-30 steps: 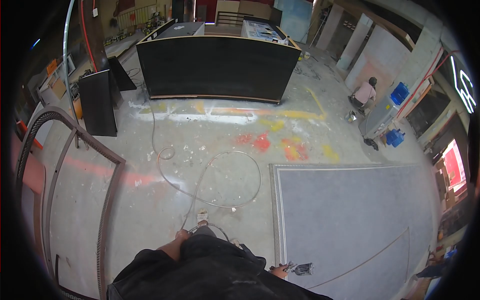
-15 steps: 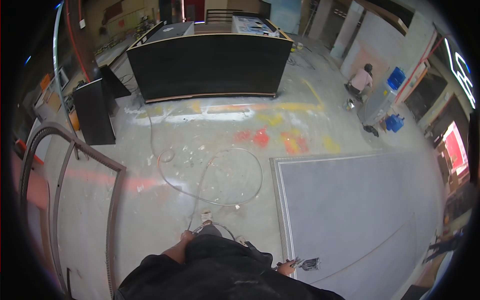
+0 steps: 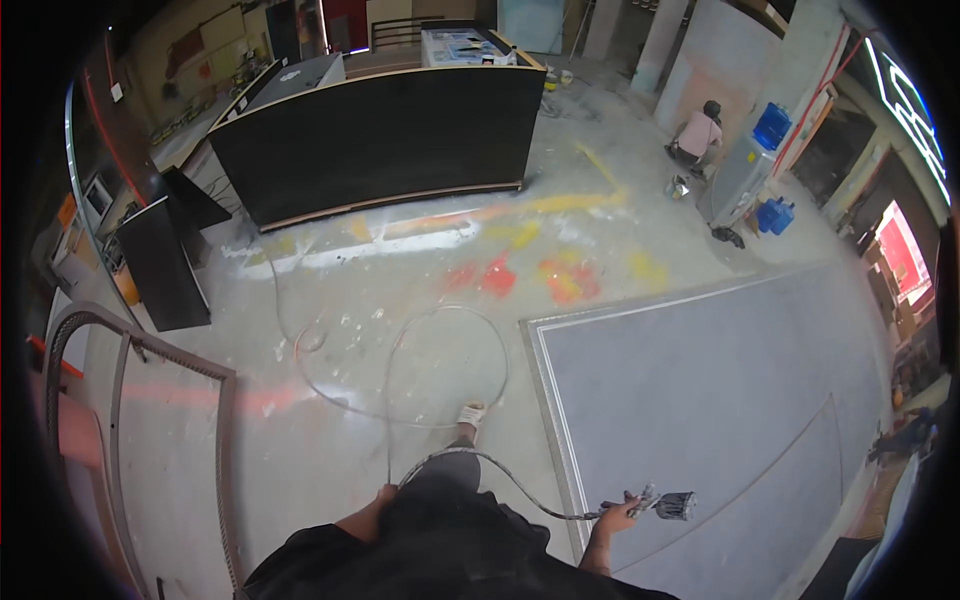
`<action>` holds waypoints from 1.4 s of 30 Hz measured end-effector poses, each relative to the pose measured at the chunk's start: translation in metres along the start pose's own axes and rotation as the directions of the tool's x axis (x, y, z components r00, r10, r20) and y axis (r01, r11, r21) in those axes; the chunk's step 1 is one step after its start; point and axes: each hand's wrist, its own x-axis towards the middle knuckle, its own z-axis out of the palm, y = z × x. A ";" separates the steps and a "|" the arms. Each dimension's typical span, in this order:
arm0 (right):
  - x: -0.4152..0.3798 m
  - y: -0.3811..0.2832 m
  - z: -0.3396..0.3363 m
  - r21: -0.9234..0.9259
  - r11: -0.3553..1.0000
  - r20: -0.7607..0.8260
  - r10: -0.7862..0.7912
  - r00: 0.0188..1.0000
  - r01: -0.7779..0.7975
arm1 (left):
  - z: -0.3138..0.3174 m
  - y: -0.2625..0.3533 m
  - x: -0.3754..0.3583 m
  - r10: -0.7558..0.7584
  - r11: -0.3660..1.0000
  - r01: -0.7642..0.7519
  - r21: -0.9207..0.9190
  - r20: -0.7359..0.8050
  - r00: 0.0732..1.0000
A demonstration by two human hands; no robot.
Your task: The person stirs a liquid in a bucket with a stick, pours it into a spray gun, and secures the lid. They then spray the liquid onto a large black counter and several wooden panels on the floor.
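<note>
"What's the right hand (image 3: 618,516) doing?"

"Gripping a spray gun (image 3: 675,505); the fingers are closed round its handle, and its dark cup sticks out to the right; from this view the gun shows against the grey panel (image 3: 680,370), just inside the white line along its near left edge."

"And the left hand (image 3: 385,495)?"

"Down at the person's left side, closed on the hose (image 3: 500,468); the separate fingers are too small to make out; a dark stretch arcs from there, across the leg, to the gun; a paler stretch lies looped on the floor (image 3: 320,440)."

"Any sign of the feet?"

"One pale shoe (image 3: 472,415), out in front, at the near side of that loop; it sits left of the panel."

"What stands round about?"

"A long black counter (image 3: 370,150) ahead; a metal frame (image 3: 227,440) with a curved top on the left; far off to the right, a person in a pink top (image 3: 698,137) crouches near a water cooler (image 3: 738,185)."
</note>
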 end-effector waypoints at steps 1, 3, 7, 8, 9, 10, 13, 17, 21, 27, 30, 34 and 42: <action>0.015 -0.013 0.015 0.002 1.000 -0.002 -0.002 1.000 0.002 | 0.001 0.010 0.004 -0.043 0.999 0.043 0.008 -0.002 0.999; 0.040 -0.036 0.039 0.064 0.994 -0.020 -0.082 0.996 0.084 | 0.002 0.035 0.003 -0.181 0.983 0.181 0.036 -0.005 0.983; 0.093 -0.090 0.103 0.135 0.975 -0.102 -0.166 0.981 0.179 | 0.011 0.101 0.044 -0.172 0.981 0.163 0.107 0.078 0.982; 0.103 -0.103 0.119 0.126 0.976 -0.111 -0.167 0.980 0.180 | 0.009 0.128 0.054 -0.182 0.982 0.174 0.071 0.128 0.975; 0.111 -0.121 0.134 0.106 0.978 -0.127 -0.164 0.978 0.178 | 0.006 0.160 0.060 -0.192 0.981 0.189 0.036 0.177 0.965; 0.123 -0.136 0.155 0.092 0.979 -0.141 -0.166 0.976 0.180 | 0.026 0.160 0.109 -0.048 0.976 -0.003 0.218 0.231 0.972; 0.146 -0.175 0.195 0.048 0.977 -0.141 -0.201 0.969 0.210 | 0.018 0.247 0.169 0.223 0.666 -0.452 0.593 0.420 0.880; 0.192 -0.230 0.262 0.074 0.966 -0.107 -0.239 0.965 0.247 | -0.009 0.380 0.244 0.222 0.820 -0.336 0.463 0.284 0.933; 0.222 -0.274 0.310 0.110 0.945 -0.026 -0.308 0.951 0.309 | -0.057 0.538 0.275 0.111 0.992 -0.114 0.060 0.057 0.992; 0.312 -0.298 0.383 0.051 0.953 0.029 -0.299 0.954 0.297 | -0.063 0.698 0.305 0.098 0.983 -0.111 0.144 0.097 0.991; 0.373 -0.311 0.420 0.051 0.944 0.079 -0.329 0.941 0.326 | -0.037 0.767 0.319 0.123 0.975 -0.129 0.179 0.045 0.991; 0.496 -0.335 0.469 0.057 0.936 0.188 -0.351 0.917 0.347 | 0.004 0.862 0.293 0.175 0.964 -0.148 0.222 -0.111 0.978; 0.661 -0.464 0.571 0.080 0.856 0.321 -0.507 0.800 0.511 | 0.023 1.156 0.258 0.370 0.929 -0.359 0.089 -0.258 0.893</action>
